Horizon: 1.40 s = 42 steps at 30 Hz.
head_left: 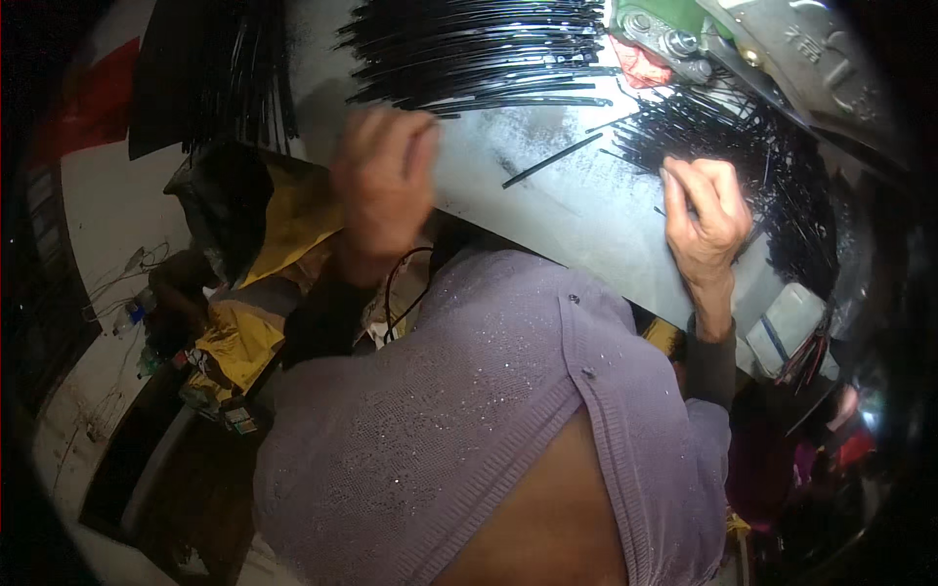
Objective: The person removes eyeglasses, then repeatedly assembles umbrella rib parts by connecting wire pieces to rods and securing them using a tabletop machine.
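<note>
My left hand (383, 186) is above the table's near edge, just below a stack of long black strips (479, 54). Motion smears its curled fingers, so whether it holds anything cannot be made out. On the right, the fingers of my right hand (708, 210) are bent and pinched together. They are at the near side of a loose heap of short thin black pieces (699, 127). Anything in that pinch is too small or hidden to name. Between the hands, one black strip (552, 161) lies slantwise on the grey tabletop (576, 220).
A green machine (674, 24) with metal fittings stands at the far right, beside a red cloth-like scrap (640, 63). More dark strips (220, 78) hang at the far left, near a black and yellow bag (293, 215). A pale rectangular object (787, 322) sits right of my right forearm.
</note>
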Each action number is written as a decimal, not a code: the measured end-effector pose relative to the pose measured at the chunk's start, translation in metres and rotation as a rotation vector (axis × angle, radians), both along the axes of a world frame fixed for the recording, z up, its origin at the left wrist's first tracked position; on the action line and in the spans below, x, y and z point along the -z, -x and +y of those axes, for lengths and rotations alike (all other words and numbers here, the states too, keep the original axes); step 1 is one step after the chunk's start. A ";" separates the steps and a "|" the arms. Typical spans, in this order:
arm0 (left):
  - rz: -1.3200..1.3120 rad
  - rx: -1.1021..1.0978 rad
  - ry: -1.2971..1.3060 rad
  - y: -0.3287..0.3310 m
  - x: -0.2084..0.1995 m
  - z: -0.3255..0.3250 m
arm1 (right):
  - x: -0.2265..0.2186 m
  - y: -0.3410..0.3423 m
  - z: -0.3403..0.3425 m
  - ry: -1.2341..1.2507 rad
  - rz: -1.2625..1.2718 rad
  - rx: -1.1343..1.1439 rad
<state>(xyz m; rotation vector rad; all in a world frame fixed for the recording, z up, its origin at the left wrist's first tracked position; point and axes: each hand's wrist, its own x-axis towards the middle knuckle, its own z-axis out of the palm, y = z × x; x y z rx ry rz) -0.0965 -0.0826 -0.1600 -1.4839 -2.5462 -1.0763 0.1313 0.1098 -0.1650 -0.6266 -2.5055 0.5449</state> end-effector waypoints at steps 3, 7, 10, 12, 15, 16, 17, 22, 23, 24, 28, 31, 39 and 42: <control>0.023 -0.014 0.152 0.024 0.000 -0.025 | -0.002 0.008 -0.004 0.064 0.048 0.046; 0.039 0.023 0.056 0.028 0.017 -0.026 | -0.001 0.018 -0.008 0.106 0.109 0.036; 0.139 0.085 0.078 0.031 0.020 -0.025 | -0.002 0.019 -0.014 0.158 0.139 0.083; 0.157 0.095 0.008 0.029 0.021 -0.024 | -0.001 0.018 -0.014 0.155 0.147 0.083; 0.144 0.152 -0.011 0.024 0.020 -0.021 | 0.001 0.020 -0.015 0.167 0.159 0.076; 0.142 0.153 -0.013 0.021 0.021 -0.020 | 0.002 0.020 -0.016 0.179 0.160 0.069; 0.131 0.176 -0.026 0.019 0.023 -0.019 | 0.001 0.021 -0.017 0.177 0.159 0.070; 0.082 0.150 -0.027 0.013 0.027 -0.018 | 0.003 0.022 -0.017 0.176 0.176 0.045; 0.081 0.151 -0.026 0.013 0.027 -0.018 | 0.003 0.022 -0.017 0.177 0.175 0.047; 0.097 0.157 -0.021 0.014 0.027 -0.018 | 0.001 0.023 -0.018 0.186 0.161 0.052; 0.119 0.168 -0.002 0.013 0.026 -0.015 | 0.003 0.023 -0.017 0.184 0.152 0.043; 0.186 0.165 -0.038 0.009 0.022 -0.011 | 0.003 0.023 -0.018 0.202 0.152 0.060; 0.250 0.210 -0.077 -0.008 0.033 -0.001 | 0.003 0.025 -0.017 0.202 0.145 0.048; 0.268 0.201 -0.090 -0.010 0.035 -0.001 | 0.002 0.025 -0.017 0.199 0.119 0.051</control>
